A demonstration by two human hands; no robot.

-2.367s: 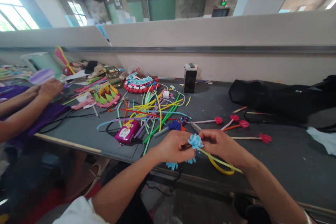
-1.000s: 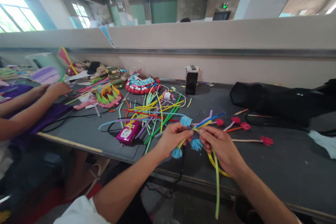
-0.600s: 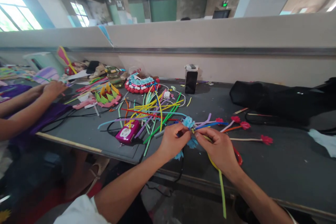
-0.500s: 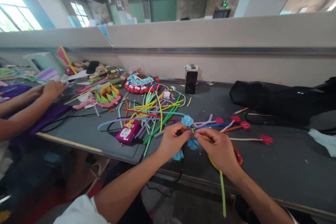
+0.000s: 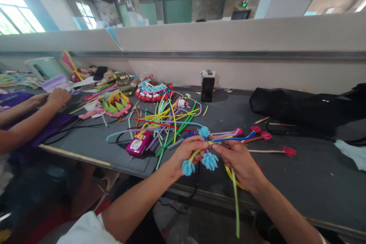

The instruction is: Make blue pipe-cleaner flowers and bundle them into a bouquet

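Observation:
My left hand (image 5: 187, 150) and my right hand (image 5: 234, 156) meet above the near edge of the dark table (image 5: 300, 183), both pinched on a small bunch of pipe-cleaner stems. Three light blue paper flowers top the stems: one (image 5: 204, 132) above my fingers, two (image 5: 210, 161) (image 5: 187, 167) hanging below. Purple and blue stems (image 5: 231, 136) stick out to the right. A green stem (image 5: 235, 198) hangs down from my right hand past the table edge, beside a yellow loop (image 5: 230, 175).
A heap of coloured pipe cleaners (image 5: 166, 120) and a pink box (image 5: 138, 143) lie left of my hands. Red-flowered stems (image 5: 288, 151) lie to the right, a black bag (image 5: 303, 108) behind. A phone (image 5: 207, 88) stands at the wall. Another person's hands (image 5: 57, 97) work at far left.
The bunch has turned in my fingers: two blue flowers now hang below my hands, spread apart, and the green stem hangs straighter. My hands stay in nearly the same place.

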